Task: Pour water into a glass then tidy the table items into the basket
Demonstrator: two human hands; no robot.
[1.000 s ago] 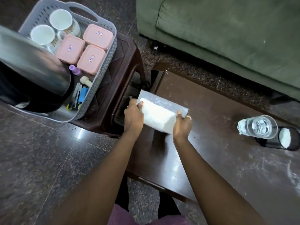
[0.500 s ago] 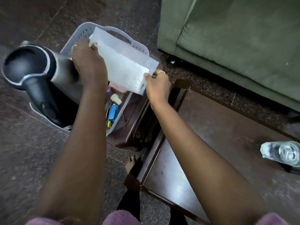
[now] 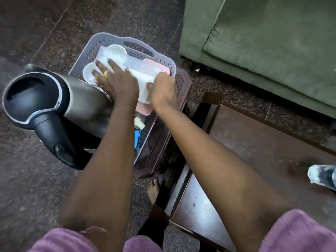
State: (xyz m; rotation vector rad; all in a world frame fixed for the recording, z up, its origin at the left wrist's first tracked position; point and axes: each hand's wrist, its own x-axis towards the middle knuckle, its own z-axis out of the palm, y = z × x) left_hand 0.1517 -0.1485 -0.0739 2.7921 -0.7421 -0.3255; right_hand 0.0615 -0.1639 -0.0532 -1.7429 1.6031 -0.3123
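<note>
The dark wooden table lies nearest, with a blurred glass standing at its right edge; that suggests the pouring is done and the tidying is under way. Just off the table's far left corner, a brown stool carries the grey basket, probably kept close so items travel a short way. A steel kettle stands at the basket's near left end and rises above the rim. Over the basket's middle, the left hand lies flat with fingers spread; its grip is loose and it only presses the plastic packet down. The right hand pinches the packet's right edge, grip closed on it, apparently steering it level. The packet sits inside the basket, on top of 2 white round lids and the pink boxes. A green sofa stands farthest, at the right.
</note>
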